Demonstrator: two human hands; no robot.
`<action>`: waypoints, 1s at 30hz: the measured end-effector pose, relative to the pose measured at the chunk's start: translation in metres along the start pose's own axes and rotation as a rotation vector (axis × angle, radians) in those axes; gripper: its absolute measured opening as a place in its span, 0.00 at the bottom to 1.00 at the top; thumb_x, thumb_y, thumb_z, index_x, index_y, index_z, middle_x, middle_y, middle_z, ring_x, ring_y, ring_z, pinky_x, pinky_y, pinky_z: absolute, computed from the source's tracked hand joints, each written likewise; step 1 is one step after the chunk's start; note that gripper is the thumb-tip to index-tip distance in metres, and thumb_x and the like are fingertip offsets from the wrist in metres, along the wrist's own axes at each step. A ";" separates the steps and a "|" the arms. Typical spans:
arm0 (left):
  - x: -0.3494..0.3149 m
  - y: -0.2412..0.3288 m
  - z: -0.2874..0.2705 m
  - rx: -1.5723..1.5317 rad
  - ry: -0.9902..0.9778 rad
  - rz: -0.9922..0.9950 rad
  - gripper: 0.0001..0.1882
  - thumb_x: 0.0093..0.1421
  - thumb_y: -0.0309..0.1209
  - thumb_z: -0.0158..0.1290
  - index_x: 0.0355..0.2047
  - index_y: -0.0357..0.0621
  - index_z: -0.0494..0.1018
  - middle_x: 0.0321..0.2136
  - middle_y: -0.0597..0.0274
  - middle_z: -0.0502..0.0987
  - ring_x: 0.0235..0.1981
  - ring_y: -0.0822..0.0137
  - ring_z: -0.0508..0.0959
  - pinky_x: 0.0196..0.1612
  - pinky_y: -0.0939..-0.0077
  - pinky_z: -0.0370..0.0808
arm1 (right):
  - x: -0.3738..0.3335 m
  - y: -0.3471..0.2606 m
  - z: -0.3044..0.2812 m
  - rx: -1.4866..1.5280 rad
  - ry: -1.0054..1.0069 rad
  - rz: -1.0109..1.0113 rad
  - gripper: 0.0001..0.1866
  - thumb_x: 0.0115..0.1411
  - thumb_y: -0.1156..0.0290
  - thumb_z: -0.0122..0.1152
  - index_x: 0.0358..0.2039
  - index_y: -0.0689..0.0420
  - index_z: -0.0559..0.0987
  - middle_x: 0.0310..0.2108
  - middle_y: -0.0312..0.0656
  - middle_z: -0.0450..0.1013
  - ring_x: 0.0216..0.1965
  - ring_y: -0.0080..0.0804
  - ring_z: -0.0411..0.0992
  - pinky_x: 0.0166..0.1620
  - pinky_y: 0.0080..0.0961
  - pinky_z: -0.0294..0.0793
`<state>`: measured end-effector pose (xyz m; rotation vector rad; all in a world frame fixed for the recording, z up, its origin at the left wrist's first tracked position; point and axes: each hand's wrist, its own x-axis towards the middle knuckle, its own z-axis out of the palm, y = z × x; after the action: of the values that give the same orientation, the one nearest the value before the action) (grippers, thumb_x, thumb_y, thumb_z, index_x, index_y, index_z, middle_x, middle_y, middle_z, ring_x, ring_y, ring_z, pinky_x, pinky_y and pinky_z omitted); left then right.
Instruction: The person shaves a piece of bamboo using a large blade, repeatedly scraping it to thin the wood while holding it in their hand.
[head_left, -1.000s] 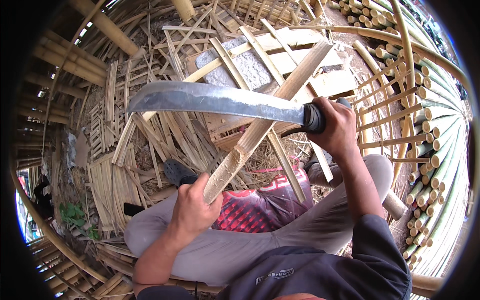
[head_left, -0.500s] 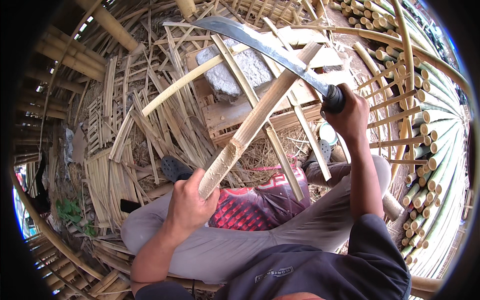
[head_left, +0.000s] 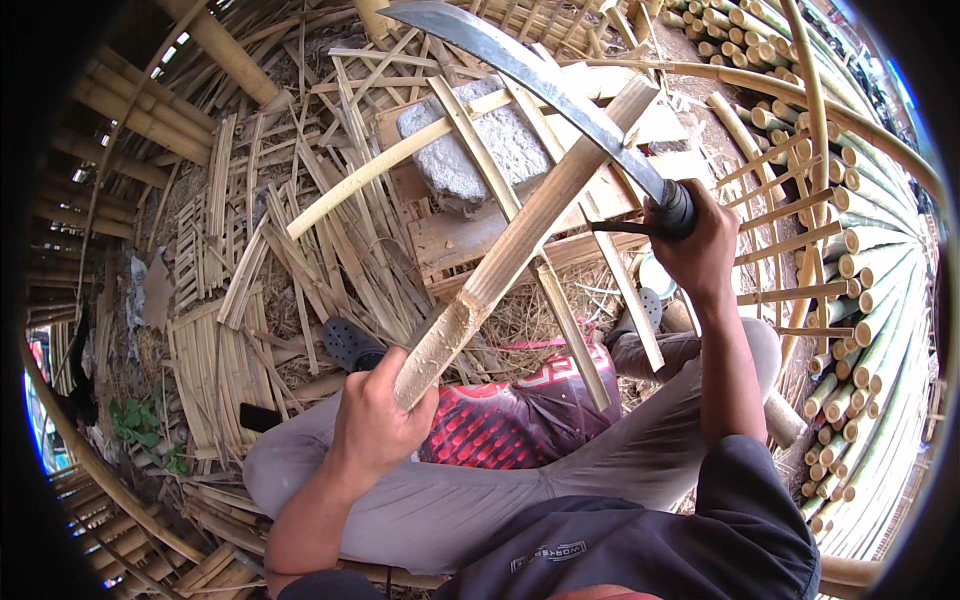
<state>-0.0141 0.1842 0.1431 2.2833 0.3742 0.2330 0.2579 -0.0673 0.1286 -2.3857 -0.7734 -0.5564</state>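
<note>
- Nearest lie the folded legs in gray trousers [head_left: 440, 510], below and right of the left grip, and a dark cloth with red markings [head_left: 500, 425], just beyond and right of it.
- The left grip [head_left: 385, 420] is closed around the near end of a split bamboo piece [head_left: 545, 220], which slants away to the right of this grip; its near part shows a rough, pale cut face.
- A dark sandal [head_left: 350, 345] sits just beyond the left grip.
- The right grip [head_left: 697, 245], farther out, is wrapped around the black handle [head_left: 672, 210] of a long curved machete [head_left: 525, 68]. The blade reaches away leftward from this grip, crossing the bamboo piece near its far end; whether the 2 touch, I cannot tell.
- Left of the right grip, a gray stone block [head_left: 440, 180] rests on a wooden box [head_left: 470, 245].
- Right of the right grip, bamboo poles [head_left: 890, 330] are stacked, cut ends showing.
</note>
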 end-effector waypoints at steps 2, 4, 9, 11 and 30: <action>0.000 0.002 0.000 -0.005 -0.002 -0.001 0.11 0.57 0.26 0.60 0.25 0.37 0.67 0.16 0.49 0.74 0.21 0.48 0.80 0.24 0.63 0.73 | 0.000 0.002 0.002 0.016 0.018 -0.011 0.15 0.47 0.67 0.73 0.34 0.56 0.79 0.24 0.49 0.78 0.26 0.48 0.80 0.32 0.38 0.78; 0.000 0.002 0.000 -0.009 -0.008 -0.003 0.12 0.58 0.26 0.60 0.25 0.37 0.67 0.16 0.50 0.74 0.20 0.49 0.80 0.24 0.63 0.72 | -0.001 0.004 0.002 0.014 0.029 -0.022 0.15 0.45 0.66 0.73 0.33 0.55 0.78 0.23 0.49 0.77 0.26 0.50 0.79 0.32 0.40 0.77; 0.000 0.003 0.004 -0.017 -0.044 -0.005 0.12 0.58 0.26 0.60 0.24 0.37 0.67 0.15 0.51 0.73 0.18 0.52 0.79 0.23 0.65 0.71 | -0.001 0.007 0.000 -0.041 0.020 -0.003 0.15 0.45 0.66 0.74 0.32 0.54 0.78 0.22 0.49 0.77 0.26 0.49 0.79 0.31 0.41 0.77; -0.001 0.002 0.002 0.000 -0.057 0.001 0.12 0.58 0.26 0.59 0.24 0.36 0.67 0.15 0.51 0.72 0.17 0.53 0.78 0.22 0.65 0.71 | -0.001 0.006 0.002 -0.034 0.023 -0.010 0.15 0.44 0.66 0.73 0.32 0.54 0.78 0.22 0.48 0.77 0.25 0.49 0.78 0.31 0.41 0.77; 0.002 -0.005 0.007 0.020 -0.044 -0.036 0.13 0.58 0.26 0.59 0.23 0.37 0.66 0.14 0.49 0.70 0.19 0.45 0.77 0.23 0.62 0.69 | -0.004 0.008 -0.001 -0.018 -0.071 -0.028 0.15 0.43 0.67 0.73 0.31 0.54 0.77 0.21 0.48 0.76 0.26 0.50 0.78 0.32 0.41 0.78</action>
<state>-0.0110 0.1828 0.1350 2.2956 0.3963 0.1612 0.2597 -0.0745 0.1245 -2.4259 -0.8363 -0.4944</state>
